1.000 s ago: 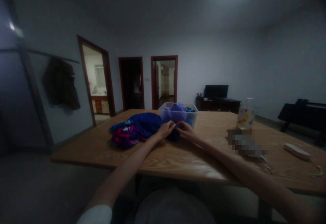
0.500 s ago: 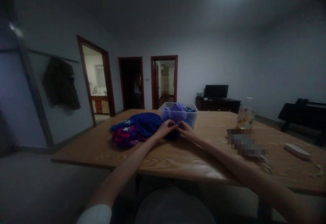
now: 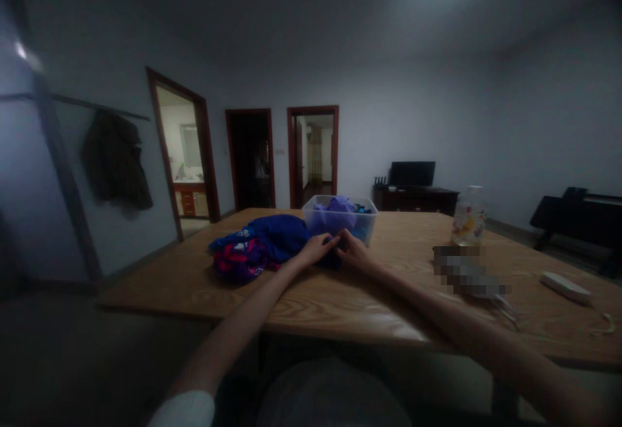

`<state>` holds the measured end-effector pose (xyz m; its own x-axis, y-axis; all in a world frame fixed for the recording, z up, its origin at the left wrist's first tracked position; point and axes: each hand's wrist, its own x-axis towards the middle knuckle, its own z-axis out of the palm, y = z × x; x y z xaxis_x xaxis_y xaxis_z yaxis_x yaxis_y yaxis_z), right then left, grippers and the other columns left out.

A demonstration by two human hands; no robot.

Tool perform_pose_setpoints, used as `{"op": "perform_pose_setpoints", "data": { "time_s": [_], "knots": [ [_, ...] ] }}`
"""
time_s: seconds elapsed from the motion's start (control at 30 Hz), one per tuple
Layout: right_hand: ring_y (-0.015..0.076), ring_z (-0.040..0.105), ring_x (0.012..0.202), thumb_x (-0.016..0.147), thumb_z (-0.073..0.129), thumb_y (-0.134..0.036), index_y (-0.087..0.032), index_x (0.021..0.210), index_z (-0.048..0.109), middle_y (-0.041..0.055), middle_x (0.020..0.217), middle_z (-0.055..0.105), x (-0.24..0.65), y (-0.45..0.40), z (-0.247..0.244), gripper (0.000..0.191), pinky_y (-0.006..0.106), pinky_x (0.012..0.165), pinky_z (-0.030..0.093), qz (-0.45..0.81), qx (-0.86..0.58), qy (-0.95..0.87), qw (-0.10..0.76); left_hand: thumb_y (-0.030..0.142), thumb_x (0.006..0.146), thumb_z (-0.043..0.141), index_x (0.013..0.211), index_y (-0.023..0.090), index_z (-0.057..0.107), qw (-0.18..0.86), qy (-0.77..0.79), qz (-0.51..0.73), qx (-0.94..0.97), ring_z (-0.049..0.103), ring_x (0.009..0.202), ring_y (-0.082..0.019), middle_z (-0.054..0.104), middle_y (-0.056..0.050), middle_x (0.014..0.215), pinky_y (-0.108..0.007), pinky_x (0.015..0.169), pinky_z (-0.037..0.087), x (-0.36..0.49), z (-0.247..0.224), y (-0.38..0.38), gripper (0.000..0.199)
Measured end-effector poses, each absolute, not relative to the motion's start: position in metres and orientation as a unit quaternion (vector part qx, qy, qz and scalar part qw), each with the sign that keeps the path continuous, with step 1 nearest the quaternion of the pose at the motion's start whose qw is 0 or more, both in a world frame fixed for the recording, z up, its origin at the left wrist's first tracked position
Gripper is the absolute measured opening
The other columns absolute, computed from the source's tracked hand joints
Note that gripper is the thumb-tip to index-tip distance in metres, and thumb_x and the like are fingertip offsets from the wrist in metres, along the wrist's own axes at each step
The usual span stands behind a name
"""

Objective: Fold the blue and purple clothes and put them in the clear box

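My left hand and my right hand meet above the wooden table, fingertips close together in a pinch. Between and just below them bunches a dark blue cloth, which both hands seem to grip; its exact shape is hidden by the fingers. To the left lies a blue garment, crumpled, with a pink and purple patterned garment in front of it. Right behind the hands stands a clear plastic bin with a purple cloth piled inside.
On the right of the table stand a clear jug with a floral print, a blurred-out grey object and a white power strip. A television rests on a far cabinet. A dark jacket hangs at left.
My right hand has shifted slightly, with its fingers curling in more against the left fingertips. The garments and the bin have stayed put.
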<state>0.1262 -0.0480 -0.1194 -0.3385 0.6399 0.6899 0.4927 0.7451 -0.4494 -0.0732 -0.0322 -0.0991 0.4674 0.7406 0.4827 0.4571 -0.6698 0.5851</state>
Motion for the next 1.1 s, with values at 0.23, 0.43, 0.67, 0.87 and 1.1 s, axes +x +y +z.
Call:
{"op": "perform_pose_setpoints", "data": {
  "time_s": [0.23, 0.43, 0.67, 0.87, 1.1],
  "knots": [
    [0.0189, 0.057, 0.076, 0.083, 0.06, -0.027, -0.022, 0.102, 0.052, 0.0029, 0.091, 0.061, 0.128, -0.05, -0.117, 0.021, 0.03, 0.07, 0.045, 0.02, -0.362, -0.818, 0.447, 0.07, 0.092, 0.051, 0.098, 0.017, 0.066, 0.227, 0.34, 0.367, 0.836, 0.06, 0.075, -0.015, 0.067, -0.002, 0.088, -0.025, 0.069, 0.046, -0.073, -0.101, -0.032, 0.056],
    [0.0188, 0.058, 0.083, 0.082, 0.057, -0.018, -0.021, 0.104, 0.053, 0.0036, 0.096, 0.061, 0.127, -0.055, -0.112, 0.022, 0.029, 0.074, 0.045, -0.004, -0.364, -0.821, 0.441, 0.073, 0.084, 0.06, 0.104, 0.015, 0.065, 0.285, 0.361, 0.37, 0.807, 0.059, 0.073, -0.014, 0.066, -0.002, 0.088, -0.023, 0.064, 0.045, -0.077, -0.103, -0.029, 0.062],
    [0.0184, 0.056, 0.086, 0.077, 0.06, -0.009, -0.019, 0.103, 0.053, 0.0054, 0.103, 0.059, 0.127, -0.059, -0.113, 0.029, 0.027, 0.076, 0.044, -0.054, -0.344, -0.852, 0.391, 0.073, 0.087, 0.056, 0.11, 0.015, 0.067, 0.311, 0.327, 0.338, 0.826, 0.06, 0.076, -0.014, 0.069, -0.006, 0.098, -0.024, 0.068, 0.047, -0.077, -0.098, -0.034, 0.064],
    [0.017, 0.056, 0.081, 0.078, 0.061, -0.011, -0.019, 0.101, 0.054, 0.004, 0.099, 0.06, 0.126, -0.062, -0.111, 0.026, 0.025, 0.071, 0.04, -0.063, -0.383, -0.842, 0.374, 0.063, 0.081, 0.073, 0.105, 0.014, 0.071, 0.312, 0.32, 0.357, 0.82, 0.064, 0.085, -0.017, 0.072, -0.008, 0.101, -0.026, 0.074, 0.049, -0.079, -0.099, -0.029, 0.055],
    [0.0185, 0.062, 0.083, 0.082, 0.063, -0.018, -0.02, 0.107, 0.056, 0.0049, 0.097, 0.067, 0.126, -0.061, -0.114, 0.026, 0.025, 0.07, 0.041, -0.016, -0.412, -0.826, 0.384, 0.053, 0.076, 0.082, 0.106, 0.015, 0.072, 0.288, 0.323, 0.368, 0.823, 0.067, 0.094, -0.02, 0.073, -0.006, 0.105, -0.027, 0.081, 0.051, -0.079, -0.102, -0.027, 0.049]
  ]
}}
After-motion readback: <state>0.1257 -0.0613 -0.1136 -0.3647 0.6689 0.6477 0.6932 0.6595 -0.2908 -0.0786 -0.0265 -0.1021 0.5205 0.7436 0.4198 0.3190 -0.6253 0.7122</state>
